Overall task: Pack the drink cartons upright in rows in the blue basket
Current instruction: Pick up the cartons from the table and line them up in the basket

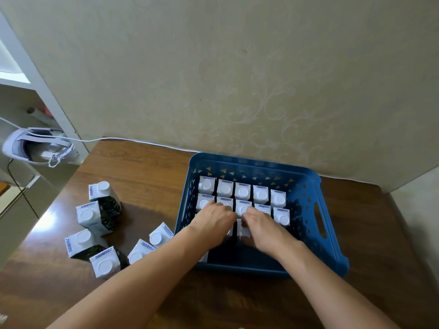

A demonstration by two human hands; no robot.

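1. While both your hands are down inside the blue basket (306, 186) at the lower right of the frame, the left hand (215, 220) lies over the cartons it is seating, fingers bent over their tops; whether it truly grips one you cannot tell from here.
2. Your right hand (260, 227) is curled around a white-topped carton (244, 230) at the start of the third row, thumb on the near side.
3. Two full rows of drink cartons (243, 192) stand upright against the far wall of the basket, caps up; the third row is only begun.
4. Six loose cartons (95, 216) wait on the worktop (142, 167) at the lower left of the frame, just beside the basket.
5. Judge these as stiff paperboard boxes, probably full and fairly weighty for their size, with smooth, slightly slippery sides.
6. Take each by its two flat side faces below the sloped top, not by the cap, which gives little purchase.
7. Squeeze lightly; the walls will likely dent under a hard pinch.
8. Lower each one straight down beside its neighbour so it does not tip the row.
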